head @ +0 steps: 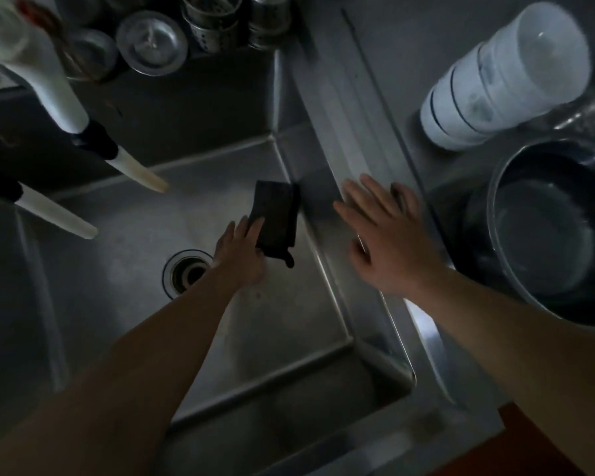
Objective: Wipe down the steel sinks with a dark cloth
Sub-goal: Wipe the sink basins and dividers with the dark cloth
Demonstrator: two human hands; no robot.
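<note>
Down inside the sink (pixel 124 269), your left hand (pixel 239 252) pinches the dark cloth (pixel 276 219), which stretches toward 12 o'clock along the wall. Your right hand (pixel 389 242) rests flat and open on the rim at 3 o'clock.

Sink (pixel 289 338): brushed steel, dull sheen, brighter along the rim. Drain (pixel 188 271): ringed metal, glossy. Cloth (pixel 277 219): dark woven fabric, matt (folded flat). Bowls (pixel 502 80): white, smooth, glazed-looking, thin dark bands. Basin (pixel 543 231): dark, smooth, wet shine inside. Strainer (pixel 152 42): polished metal. Holder (pixel 210 25): perforated steel. Spouts (pixel 141 173): pale matt plastic, dark collars.
</note>
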